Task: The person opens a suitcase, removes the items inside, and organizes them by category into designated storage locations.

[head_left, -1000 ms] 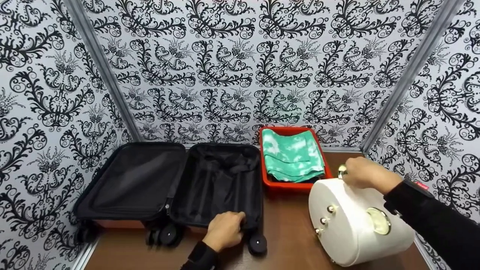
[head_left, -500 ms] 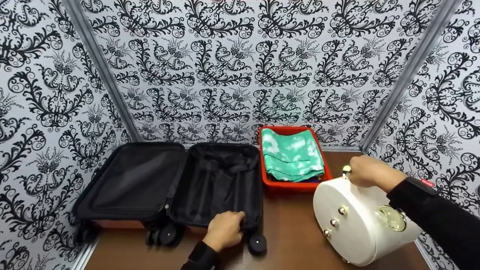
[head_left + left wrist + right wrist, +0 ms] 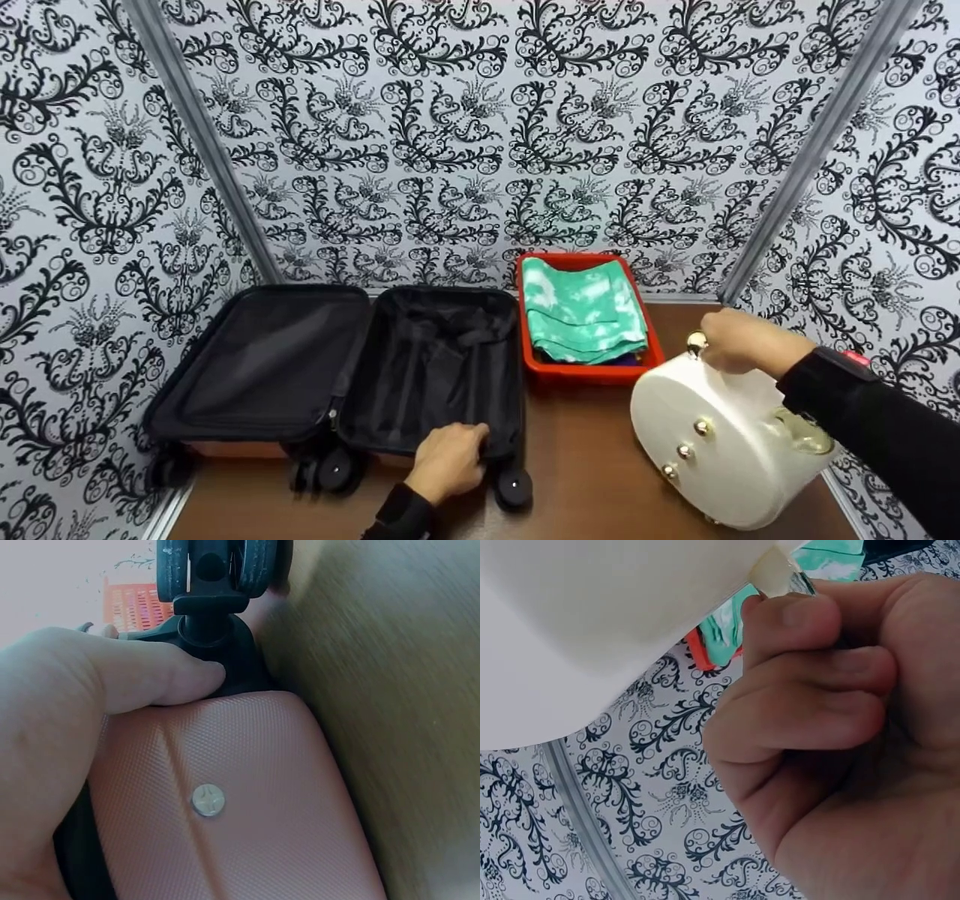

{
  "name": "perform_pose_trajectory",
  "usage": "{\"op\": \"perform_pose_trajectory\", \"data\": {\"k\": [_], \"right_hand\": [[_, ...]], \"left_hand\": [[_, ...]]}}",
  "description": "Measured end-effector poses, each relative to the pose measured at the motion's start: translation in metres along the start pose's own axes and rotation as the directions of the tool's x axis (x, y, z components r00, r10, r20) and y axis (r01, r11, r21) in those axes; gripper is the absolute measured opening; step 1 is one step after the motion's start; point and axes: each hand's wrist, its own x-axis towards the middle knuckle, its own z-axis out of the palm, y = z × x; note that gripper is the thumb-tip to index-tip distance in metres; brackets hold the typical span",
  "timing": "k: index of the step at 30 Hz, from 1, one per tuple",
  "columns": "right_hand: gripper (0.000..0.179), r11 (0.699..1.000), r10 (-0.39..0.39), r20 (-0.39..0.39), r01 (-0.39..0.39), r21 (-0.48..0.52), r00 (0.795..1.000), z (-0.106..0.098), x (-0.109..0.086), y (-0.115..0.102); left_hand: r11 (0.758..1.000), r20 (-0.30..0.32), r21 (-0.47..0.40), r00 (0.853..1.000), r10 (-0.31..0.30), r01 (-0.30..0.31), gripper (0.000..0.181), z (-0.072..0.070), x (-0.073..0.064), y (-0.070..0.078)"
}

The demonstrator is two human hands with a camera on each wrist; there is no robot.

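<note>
A small open suitcase (image 3: 262, 367) lies with its two black-lined halves side by side. My left hand (image 3: 450, 461) grips the front rim of its right half near the corner. In the left wrist view, the thumb (image 3: 172, 675) presses beside the wheel mount, above the pink shell (image 3: 247, 825). At the right, my right hand (image 3: 750, 341) holds a white rounded handbag (image 3: 727, 465) by its top handle, fingers curled around it. The bag hangs tilted, its studded flat base facing left. In the right wrist view, the fingers mostly hide the handle.
A red basket (image 3: 570, 368) with folded green-and-white cloth (image 3: 585, 307) stands behind, beside the suitcase. Black wheels (image 3: 514, 487) stick out at the suitcase's front. Brown tabletop (image 3: 577, 457) lies between suitcase and bag. Patterned walls (image 3: 480, 150) enclose the back and sides.
My right hand has shifted a little right with the white handbag, which has turned so that more of its studded base shows. The left hand and suitcase have stayed put.
</note>
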Motion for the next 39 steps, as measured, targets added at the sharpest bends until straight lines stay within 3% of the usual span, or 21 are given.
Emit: {"op": "perform_pose_trajectory", "data": {"k": [5,13,22,28,39], "right_hand": [[0.007,1.0,0.007,-0.004,-0.007,-0.009,1.0,0.001,-0.002,0.007],[0.01,0.998,0.044,-0.036,-0.045,-0.037,0.998,0.003,-0.003,0.013],[0.006,0.993,0.026,-0.167,-0.044,-0.108,0.986,0.009,-0.001,0.024],[0.006,0.996,0.048,-0.163,-0.06,-0.071,0.985,0.013,0.003,0.035],[0.007,0.995,-0.016,-0.283,-0.012,-0.097,0.959,0.019,0.007,0.043]], "left_hand": [[1.0,0.025,-0.004,1.0,-0.017,0.017,0.021,-0.001,0.001,0.002],[1.0,-0.005,-0.01,1.0,-0.007,0.007,0.022,0.0,0.0,0.002],[1.0,-0.047,0.021,0.999,0.008,-0.007,0.025,0.003,-0.001,0.002],[1.0,-0.055,0.023,0.998,0.009,-0.008,0.023,0.002,-0.001,0.001],[1.0,-0.056,0.02,0.998,-0.004,0.005,0.024,0.003,-0.001,0.003]]}}
